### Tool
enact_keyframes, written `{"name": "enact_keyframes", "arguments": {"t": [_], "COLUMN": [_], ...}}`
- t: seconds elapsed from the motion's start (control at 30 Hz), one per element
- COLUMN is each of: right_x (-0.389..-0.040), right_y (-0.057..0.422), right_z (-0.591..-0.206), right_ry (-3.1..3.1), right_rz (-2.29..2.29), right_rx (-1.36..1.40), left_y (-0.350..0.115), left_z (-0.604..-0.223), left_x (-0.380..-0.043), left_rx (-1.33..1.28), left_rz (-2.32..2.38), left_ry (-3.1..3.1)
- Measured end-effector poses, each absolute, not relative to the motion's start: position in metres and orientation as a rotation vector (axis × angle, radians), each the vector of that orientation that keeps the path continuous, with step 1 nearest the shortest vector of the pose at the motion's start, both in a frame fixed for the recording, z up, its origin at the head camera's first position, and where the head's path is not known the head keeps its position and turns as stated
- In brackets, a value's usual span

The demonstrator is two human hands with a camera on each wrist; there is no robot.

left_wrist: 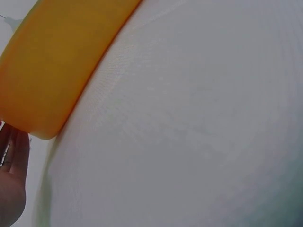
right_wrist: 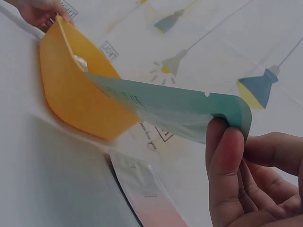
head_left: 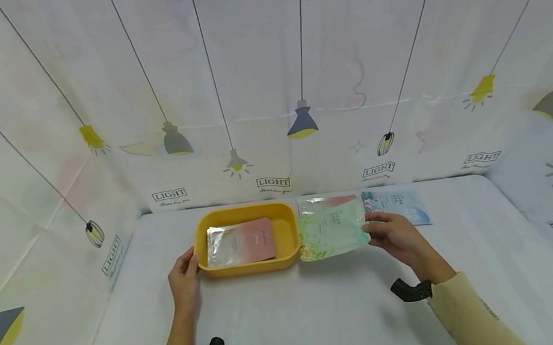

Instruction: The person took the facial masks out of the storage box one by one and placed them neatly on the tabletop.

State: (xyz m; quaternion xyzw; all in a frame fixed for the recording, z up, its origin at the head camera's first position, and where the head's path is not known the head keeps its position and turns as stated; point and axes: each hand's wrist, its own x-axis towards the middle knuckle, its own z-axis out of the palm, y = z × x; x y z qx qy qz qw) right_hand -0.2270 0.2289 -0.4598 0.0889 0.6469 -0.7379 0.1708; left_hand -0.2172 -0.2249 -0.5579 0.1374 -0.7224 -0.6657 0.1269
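In the head view, my left hand [head_left: 184, 282] grips the left end of a yellow plastic basket [head_left: 249, 269]. Its fingers [left_wrist: 18, 151] lie against the basket's outer wall in the left wrist view. Inside sit silver-and-pink face mask sachets [head_left: 257, 240], seemingly stacked. My right hand [head_left: 396, 241] pinches the right edge of a green face mask sachet [head_left: 332, 229] between thumb and fingers. That sachet is raised and tilted, its far end by the basket's right rim, as the right wrist view [right_wrist: 161, 97] also shows.
Behind the green sachet, another silver-and-pink sachet [head_left: 328, 202] lies partly covered on the white table [head_left: 302, 327]. To its right is a blue sachet [head_left: 403, 206], near my right hand. A lamp-printed cloth [head_left: 250, 79] hangs along the table's back and sides.
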Motion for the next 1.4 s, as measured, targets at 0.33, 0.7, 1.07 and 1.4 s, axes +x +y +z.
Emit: {"name": "enact_keyframes", "arguments": {"t": [0.33,0.7,1.07,1.4], "right_x": [-0.223,-0.218,-0.215,-0.219], "right_y": [0.242,0.244,0.243,0.241], "right_z": [-0.472,-0.505,-0.520,-0.526], "right_ry": [1.736,1.771,2.077,2.289], "right_rz": [-2.169,-2.085,-1.802,-1.619], "right_rx": [0.287,0.328,0.387,0.448], "left_y": [-0.225,-0.225,-0.224,-0.223], "left_z": [-0.556,-0.556,-0.556,-0.554], "left_x": [-0.217,-0.217,-0.216,-0.216], "left_rx": [0.425,0.416,0.419,0.407], "left_rz": [-1.955,-1.965,-1.948,-1.960], "left_ry": [-2.091,-2.082,-2.098,-2.079]}}
